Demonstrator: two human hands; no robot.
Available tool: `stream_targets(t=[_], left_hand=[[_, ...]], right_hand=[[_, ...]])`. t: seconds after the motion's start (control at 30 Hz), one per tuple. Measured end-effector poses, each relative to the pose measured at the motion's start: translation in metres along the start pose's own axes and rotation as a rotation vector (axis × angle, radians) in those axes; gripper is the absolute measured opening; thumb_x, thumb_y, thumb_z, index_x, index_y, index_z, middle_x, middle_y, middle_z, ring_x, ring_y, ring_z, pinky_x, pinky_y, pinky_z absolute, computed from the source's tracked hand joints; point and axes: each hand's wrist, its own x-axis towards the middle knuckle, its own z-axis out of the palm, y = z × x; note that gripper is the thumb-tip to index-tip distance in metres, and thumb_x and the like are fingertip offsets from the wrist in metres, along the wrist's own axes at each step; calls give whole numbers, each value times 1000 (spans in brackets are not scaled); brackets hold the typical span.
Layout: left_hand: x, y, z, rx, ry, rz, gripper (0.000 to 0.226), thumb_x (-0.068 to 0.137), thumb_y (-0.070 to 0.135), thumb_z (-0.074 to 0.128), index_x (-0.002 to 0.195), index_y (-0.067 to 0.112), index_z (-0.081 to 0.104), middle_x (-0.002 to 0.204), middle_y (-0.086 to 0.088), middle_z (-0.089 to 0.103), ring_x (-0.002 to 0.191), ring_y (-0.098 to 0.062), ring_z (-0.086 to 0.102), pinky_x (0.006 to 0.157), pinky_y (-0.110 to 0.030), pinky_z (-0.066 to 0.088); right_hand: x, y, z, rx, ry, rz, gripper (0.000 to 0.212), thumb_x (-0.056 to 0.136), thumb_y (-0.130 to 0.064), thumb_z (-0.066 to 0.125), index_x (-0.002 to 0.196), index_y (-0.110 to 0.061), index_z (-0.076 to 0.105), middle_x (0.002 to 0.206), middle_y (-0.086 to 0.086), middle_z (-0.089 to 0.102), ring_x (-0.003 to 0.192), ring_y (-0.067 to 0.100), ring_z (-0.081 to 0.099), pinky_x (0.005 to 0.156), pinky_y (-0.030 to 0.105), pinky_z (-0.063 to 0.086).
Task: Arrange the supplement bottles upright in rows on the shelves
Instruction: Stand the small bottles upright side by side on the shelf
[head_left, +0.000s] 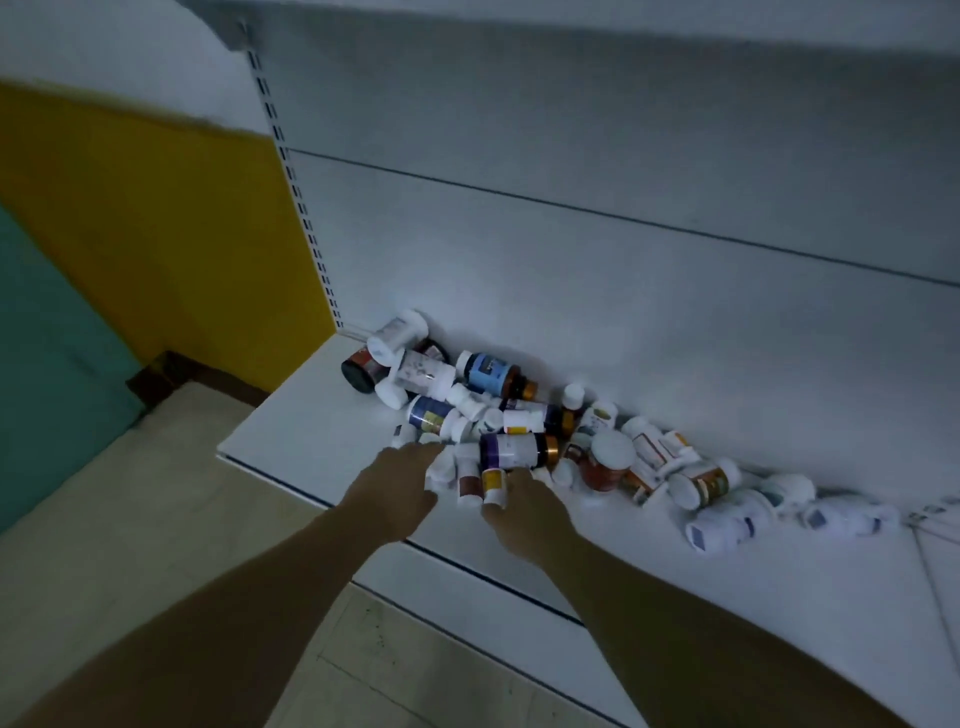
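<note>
supplement bottles (511, 451) heaped mid-frame; left grip (400, 486), right grip (524, 512) among them, hold unclear; tugging 1 may roll others off shelf (311, 415).

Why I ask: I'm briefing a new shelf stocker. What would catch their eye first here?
First, the jumbled heap of white-capped plastic supplement bottles, mostly lying on their sides along the back of the white metal shelf. Next, the bare left hand and right hand reaching into the heap's near edge; whether they grip anything is hidden. The mustard-yellow wall panel stands out at far left.
</note>
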Motion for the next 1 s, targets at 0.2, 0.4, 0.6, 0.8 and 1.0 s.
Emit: stream_targets(t=[0.2, 0.4, 0.6, 0.8, 1.0], left_hand=[[45, -33, 48, 146, 127, 230, 50, 90, 29, 56, 138, 22, 43, 141, 2, 46, 127, -23, 37, 108, -35, 29], [35, -22, 15, -503, 202, 116, 34, 89, 11, 60, 122, 7, 59, 125, -12, 56, 115, -28, 50, 96, -24, 34], [-35, 7, -89, -1702, -185, -166, 22, 93, 2, 49, 98, 15, 66, 115, -18, 59, 104, -38, 60, 71, -53, 56], [-120, 44, -180, -1817, -423, 24, 20, 83, 22, 54, 88, 16, 72, 95, -9, 71, 80, -21, 70, 58, -33, 56], [-179, 74, -240, -1790, -544, 286, 29, 76, 13, 47, 91, 18, 71, 95, -16, 68, 75, -28, 67, 50, -27, 54]], right_hand=[[11, 0, 40, 168, 253, 177, 38, 91, -39, 53, 116, -11, 45, 113, 11, 60, 103, 27, 58, 83, 33, 46], [-26, -14, 10, 483, 448, 234, 21, 84, -22, 60, 103, -23, 50, 109, 7, 53, 89, 22, 56, 74, 30, 46], [-112, -65, -49, 978, 673, 141, 22, 83, -13, 59, 94, -31, 64, 89, -9, 61, 70, -2, 57, 56, 11, 41], [-199, -130, -97, 1342, 730, 38, 23, 84, -11, 58, 100, -26, 65, 87, -4, 68, 83, 12, 62, 78, 31, 50], [-275, -164, -147, 1576, 613, -243, 26, 92, -9, 44, 97, -20, 68, 94, 9, 70, 80, 26, 66, 59, 31, 52]])
